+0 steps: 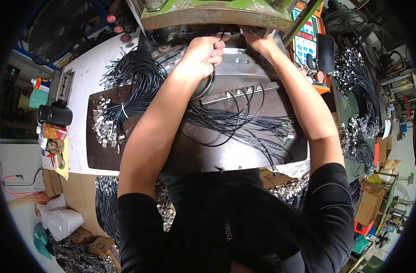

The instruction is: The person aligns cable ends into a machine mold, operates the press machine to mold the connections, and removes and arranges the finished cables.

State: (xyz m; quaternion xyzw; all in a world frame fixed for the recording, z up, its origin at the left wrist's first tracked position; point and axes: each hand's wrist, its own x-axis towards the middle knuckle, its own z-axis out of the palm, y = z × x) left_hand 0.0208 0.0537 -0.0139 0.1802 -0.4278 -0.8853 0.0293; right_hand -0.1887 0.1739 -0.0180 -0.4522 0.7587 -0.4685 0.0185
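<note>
My left hand (202, 55) is closed around a thin black cable (211, 85), just in front of the green press (217, 19). The cable loops down below the fist. Beneath the press's right side is my right hand (261, 42); the press edge hides most of its fingers. A metal plate (240, 66) with bolt holes lies between and below the hands. Nearer to me, a slotted metal bar (239, 94) has a few cables lying across it. A tied bundle of black cables (217, 117) with metal plugs stretches over the dark board (194, 157), partly behind my left forearm.
Another cable bundle (146, 68) is piled at the left. A control panel (304, 43) and a dark phone-like slab (325, 53) stand at the right. A black jar (55, 115) sits at the table's left edge. More cables (360, 86) hang at far right.
</note>
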